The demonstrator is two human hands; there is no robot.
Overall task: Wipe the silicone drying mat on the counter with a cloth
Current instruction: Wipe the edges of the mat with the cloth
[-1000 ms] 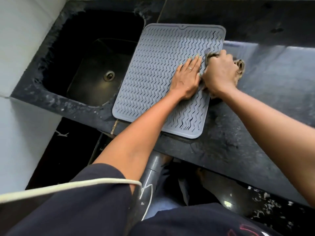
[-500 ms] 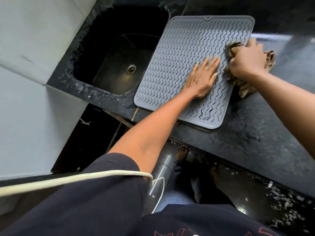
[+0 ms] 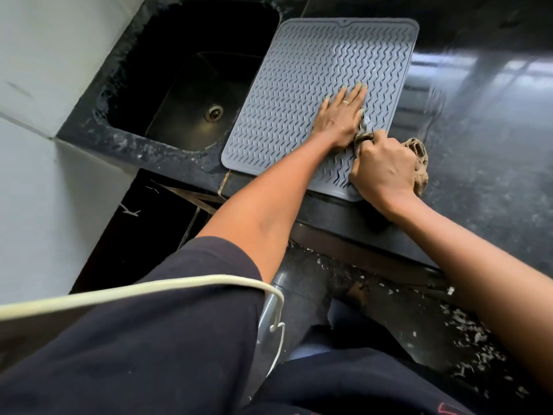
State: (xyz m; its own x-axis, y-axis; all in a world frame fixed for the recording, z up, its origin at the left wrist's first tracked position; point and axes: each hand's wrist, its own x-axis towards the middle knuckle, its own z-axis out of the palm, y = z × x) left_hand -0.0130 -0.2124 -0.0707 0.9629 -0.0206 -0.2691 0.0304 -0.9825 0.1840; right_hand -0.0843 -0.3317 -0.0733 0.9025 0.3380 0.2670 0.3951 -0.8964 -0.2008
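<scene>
Black stone desk (image 3: 478, 163), dark sink (image 3: 191, 85) recessed at left. Grey silicone drying mat (image 3: 299, 85) flat on desk, just right of sink, near edge at desk front. Left hand (image 3: 341, 115) flat on mat, fingers straight, pressing. Right hand (image 3: 383, 172) at mat's near right corner, fingers clenched round bunched brown cloth (image 3: 419, 157).

Dim daylight, window glare on the counter (image 3: 493, 121) at right, wide-angle bending at edges
</scene>
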